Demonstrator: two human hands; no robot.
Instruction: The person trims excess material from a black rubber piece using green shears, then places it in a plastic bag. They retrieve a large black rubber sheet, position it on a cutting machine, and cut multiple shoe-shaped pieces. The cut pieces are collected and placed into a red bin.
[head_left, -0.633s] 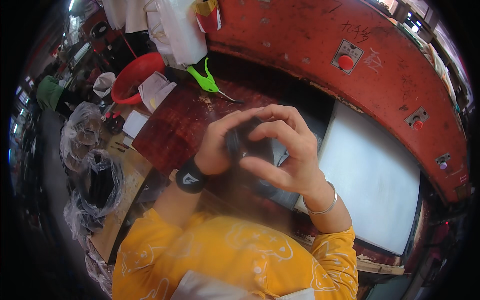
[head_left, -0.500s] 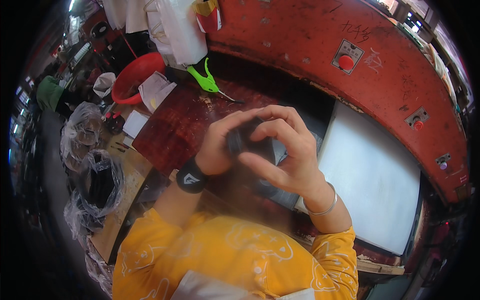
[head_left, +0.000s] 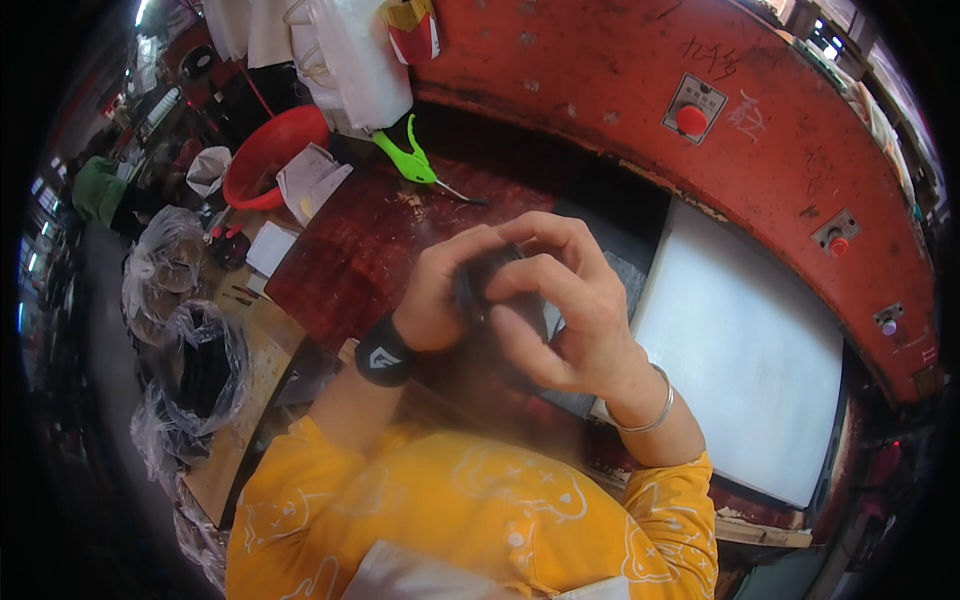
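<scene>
A small black piece (head_left: 470, 288), whose kind I cannot make out, is held up in front of my chest. My left hand (head_left: 436, 290), with a black band on its wrist, is closed round its left side. From the right, the thumb and curled fingers of my right hand (head_left: 568, 300) close on the same piece. A bangle circles that wrist. My fingers hide much of the piece. Beyond my hands, a bright green air blow gun (head_left: 408, 160) with a thin metal nozzle lies on the dark red tabletop (head_left: 335, 265).
A red machine body (head_left: 600, 75) with a red push button (head_left: 691, 120) runs along the back. On the right is a white flat plate (head_left: 740, 350). Far left are a red basin (head_left: 275, 150), clear plastic bags (head_left: 165, 265) and a wooden board (head_left: 240, 420).
My right thumb and fingertips have moved left, closer to my left hand and onto the black piece. My left hand has barely moved.
</scene>
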